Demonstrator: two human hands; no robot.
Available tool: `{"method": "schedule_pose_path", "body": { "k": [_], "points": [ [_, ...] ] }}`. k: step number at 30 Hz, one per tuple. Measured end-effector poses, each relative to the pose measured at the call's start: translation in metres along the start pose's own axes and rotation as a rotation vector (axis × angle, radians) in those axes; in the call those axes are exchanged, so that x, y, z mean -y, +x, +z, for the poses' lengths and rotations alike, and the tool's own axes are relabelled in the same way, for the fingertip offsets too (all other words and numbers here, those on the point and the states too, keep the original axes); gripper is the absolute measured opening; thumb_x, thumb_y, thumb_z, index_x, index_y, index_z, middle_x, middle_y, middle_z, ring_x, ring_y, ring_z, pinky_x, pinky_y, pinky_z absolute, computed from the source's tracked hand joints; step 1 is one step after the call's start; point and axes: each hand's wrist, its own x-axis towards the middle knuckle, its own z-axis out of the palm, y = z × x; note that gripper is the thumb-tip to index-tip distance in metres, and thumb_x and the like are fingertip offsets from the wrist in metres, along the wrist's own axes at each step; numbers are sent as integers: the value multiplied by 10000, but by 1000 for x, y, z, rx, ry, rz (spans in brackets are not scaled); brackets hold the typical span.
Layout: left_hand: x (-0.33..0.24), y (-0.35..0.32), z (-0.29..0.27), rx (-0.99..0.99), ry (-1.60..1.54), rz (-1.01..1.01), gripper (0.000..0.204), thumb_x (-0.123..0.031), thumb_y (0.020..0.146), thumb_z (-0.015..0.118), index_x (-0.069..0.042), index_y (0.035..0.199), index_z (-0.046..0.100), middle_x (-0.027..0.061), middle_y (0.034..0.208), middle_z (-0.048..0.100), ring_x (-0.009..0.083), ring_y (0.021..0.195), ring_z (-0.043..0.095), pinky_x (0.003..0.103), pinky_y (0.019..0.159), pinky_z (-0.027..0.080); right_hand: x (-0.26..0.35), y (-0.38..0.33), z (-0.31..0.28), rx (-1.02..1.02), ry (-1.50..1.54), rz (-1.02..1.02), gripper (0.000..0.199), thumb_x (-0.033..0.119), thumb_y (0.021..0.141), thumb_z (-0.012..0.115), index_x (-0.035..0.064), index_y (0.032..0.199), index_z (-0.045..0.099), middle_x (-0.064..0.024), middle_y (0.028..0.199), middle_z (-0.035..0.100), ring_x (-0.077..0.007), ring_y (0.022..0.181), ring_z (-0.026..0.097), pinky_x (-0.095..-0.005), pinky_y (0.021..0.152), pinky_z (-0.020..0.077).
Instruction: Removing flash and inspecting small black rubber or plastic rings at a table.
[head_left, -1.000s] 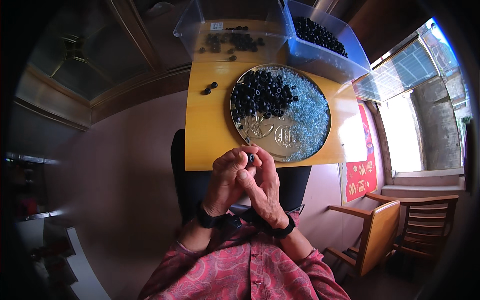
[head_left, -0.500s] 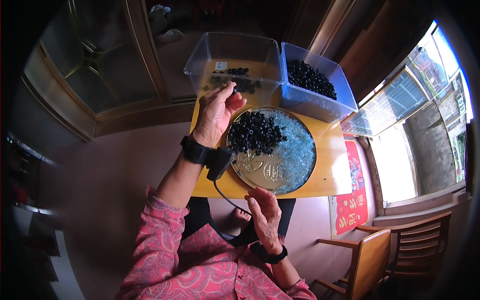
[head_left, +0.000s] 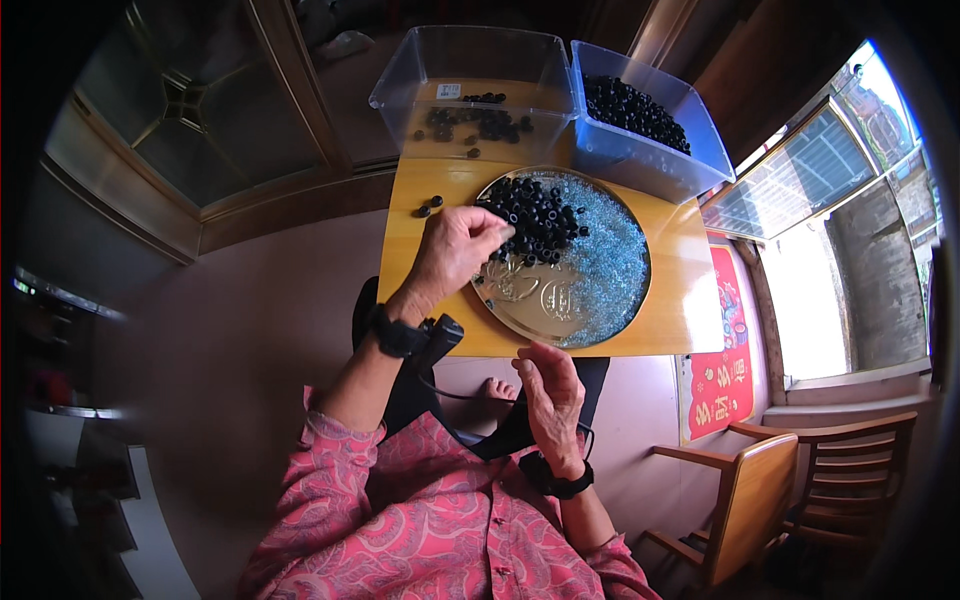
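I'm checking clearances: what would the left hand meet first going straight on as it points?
Likely the black pieces on the tray, just past the left hand, though the hand's height is unclear.

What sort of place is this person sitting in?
Most likely a room in a home, judging by the wooden armchair, the red decorative poster near the window, and what looks like a glass-panelled door.

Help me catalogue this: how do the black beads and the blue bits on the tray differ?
The black beads are dark and opaque; the blue bits are pale and glassy. Each black bead is clearly larger than the tiny blue bits. The black beads are heaped at the tray's upper left, by the left hand; the blue bits spread down its right side. Both lie loose.
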Motion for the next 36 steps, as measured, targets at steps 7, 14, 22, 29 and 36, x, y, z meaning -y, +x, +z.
{"method": "schedule_pose_path", "body": {
  "k": [7, 14, 22, 29, 36],
  "points": [
    [42, -73, 40, -130, 544, 200, 178, -202, 823, 730, -27, 848, 707, 138, 844, 594, 305, 764, 615, 410, 681, 504, -12, -10, 6, 49, -116, 3, 215, 50, 931, 629, -5, 1136, 594, -77, 953, 707, -120, 840, 690, -246, 698, 520],
    [47, -75, 53, -159, 591, 102, 219, -217, 854, 699, -18, 795, 629, 180, 882, 568, 363, 791, 620, 449, 696, 514, -4, -13, 8, 107, -165, -29, 198, 40, 933, 622, -12, 1121, 590, -80, 925, 699, -137, 821, 698, -257, 678, 536],
    [50, -75, 63, -230, 663, 116, 181, -184, 824, 727, -43, 808, 615, 147, 823, 581, 339, 781, 599, 448, 692, 490, -6, -18, 5, 132, -167, -59, 174, 74, 954, 616, -13, 1103, 599, -76, 921, 699, -117, 803, 686, -236, 684, 542],
    [46, -81, 64, -240, 652, 286, 148, -134, 886, 644, -24, 838, 557, 173, 923, 522, 351, 784, 588, 452, 672, 499, 2, -5, -9, -27, -447, -364, 170, -56, 851, 622, 23, 1001, 628, -141, 872, 630, -289, 744, 670, -349, 646, 536],
    [45, -85, 68, -254, 659, 274, 164, -141, 893, 642, -23, 838, 542, 158, 941, 506, 327, 814, 588, 420, 667, 498, 15, 25, -39, -277, -1062, -473, 209, -11, 745, 607, 120, 894, 670, -55, 937, 630, -260, 921, 576, -405, 810, 408]
  ]
}}
